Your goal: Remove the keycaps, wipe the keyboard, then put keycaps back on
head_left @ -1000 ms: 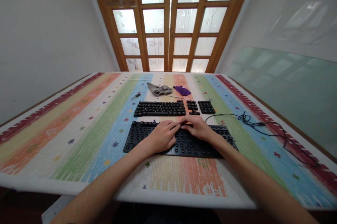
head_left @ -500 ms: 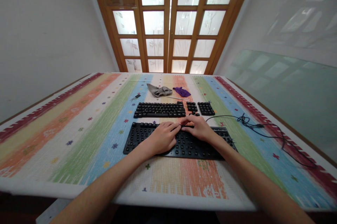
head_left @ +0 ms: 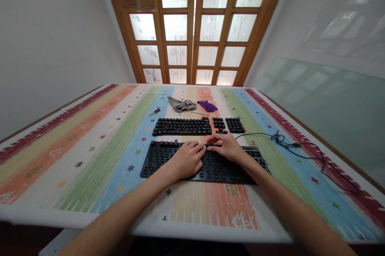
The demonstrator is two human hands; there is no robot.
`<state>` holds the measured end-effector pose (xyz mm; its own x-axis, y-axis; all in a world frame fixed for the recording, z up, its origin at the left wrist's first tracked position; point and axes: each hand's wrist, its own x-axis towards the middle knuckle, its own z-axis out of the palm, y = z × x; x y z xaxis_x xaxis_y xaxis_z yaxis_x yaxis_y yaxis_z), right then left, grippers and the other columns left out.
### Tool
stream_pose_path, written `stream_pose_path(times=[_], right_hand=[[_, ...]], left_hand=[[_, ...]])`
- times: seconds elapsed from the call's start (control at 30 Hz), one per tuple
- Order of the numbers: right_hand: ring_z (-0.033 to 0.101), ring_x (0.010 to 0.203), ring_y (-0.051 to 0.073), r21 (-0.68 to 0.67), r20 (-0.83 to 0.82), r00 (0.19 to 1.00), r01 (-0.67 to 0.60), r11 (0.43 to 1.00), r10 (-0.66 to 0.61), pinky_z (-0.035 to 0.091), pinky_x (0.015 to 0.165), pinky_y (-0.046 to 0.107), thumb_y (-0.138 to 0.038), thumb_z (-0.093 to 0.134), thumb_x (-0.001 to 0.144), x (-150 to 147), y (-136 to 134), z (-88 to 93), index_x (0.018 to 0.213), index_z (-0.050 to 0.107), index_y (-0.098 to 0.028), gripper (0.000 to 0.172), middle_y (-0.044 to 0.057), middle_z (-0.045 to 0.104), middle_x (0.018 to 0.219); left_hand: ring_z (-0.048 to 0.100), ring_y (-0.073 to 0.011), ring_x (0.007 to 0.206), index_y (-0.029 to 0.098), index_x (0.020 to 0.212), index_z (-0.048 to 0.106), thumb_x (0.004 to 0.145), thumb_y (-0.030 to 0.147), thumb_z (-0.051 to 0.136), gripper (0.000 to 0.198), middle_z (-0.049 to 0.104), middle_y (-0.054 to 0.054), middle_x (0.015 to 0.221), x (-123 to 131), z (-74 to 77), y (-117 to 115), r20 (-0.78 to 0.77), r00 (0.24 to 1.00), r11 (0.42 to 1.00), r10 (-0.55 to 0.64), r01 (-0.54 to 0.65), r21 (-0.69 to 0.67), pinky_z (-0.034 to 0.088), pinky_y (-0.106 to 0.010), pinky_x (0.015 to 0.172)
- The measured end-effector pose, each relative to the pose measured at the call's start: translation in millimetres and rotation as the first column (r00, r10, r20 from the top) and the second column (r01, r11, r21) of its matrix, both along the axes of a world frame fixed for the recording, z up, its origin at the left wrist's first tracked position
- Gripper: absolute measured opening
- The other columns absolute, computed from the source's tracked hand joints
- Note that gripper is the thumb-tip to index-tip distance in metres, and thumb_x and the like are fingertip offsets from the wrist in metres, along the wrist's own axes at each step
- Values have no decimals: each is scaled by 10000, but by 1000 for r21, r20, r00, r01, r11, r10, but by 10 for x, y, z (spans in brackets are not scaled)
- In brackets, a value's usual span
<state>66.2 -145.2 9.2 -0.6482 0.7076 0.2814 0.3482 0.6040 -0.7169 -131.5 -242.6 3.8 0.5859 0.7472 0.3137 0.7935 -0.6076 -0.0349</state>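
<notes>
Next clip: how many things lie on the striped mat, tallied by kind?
Keyboards: 2, the near keyboard and the far keyboard
Cloths: 2, the grey cloth and the purple cloth
Cables: 1, the black cable
Small tools: 1, the small tool
Total: 6

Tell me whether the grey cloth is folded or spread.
Neither: the grey cloth lies crumpled in a heap behind the far keyboard.

Soft daylight comes through the frosted door panes beyond the tabletop's far edge, blown out white. The tabletop is evenly lit, shadows faint. Walls bow outward at the picture's edges; everything stays sharp.
</notes>
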Motion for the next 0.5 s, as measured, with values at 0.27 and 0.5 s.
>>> stream_pose_path(times=[0.27, 0.5], right_hand=[[725, 783, 195, 48, -13, 1000, 4, 999, -4, 585, 776, 328, -219, 728, 739, 4, -7, -27, 861, 706, -192, 126, 40, 762, 844], [719, 761, 183, 74, -38, 999, -18, 997, 21, 581, 777, 324, -177, 679, 759, -3, -21, -39, 881, 713, -194, 128, 31, 761, 840]], left_hand=[[554, -255, 1118, 124, 1259, 532, 860, 163, 487, 403, 625, -120, 1221, -29, 32, 37, 117, 993, 998, -13, 21, -67, 426, -420, 1032], [506, -303, 1175, 125, 1315, 474, 830, 154, 493, 486, 508, -160, 1364, 79, 70, 75, 64, 998, 999, -21, 24, -45, 424, -471, 1020]])
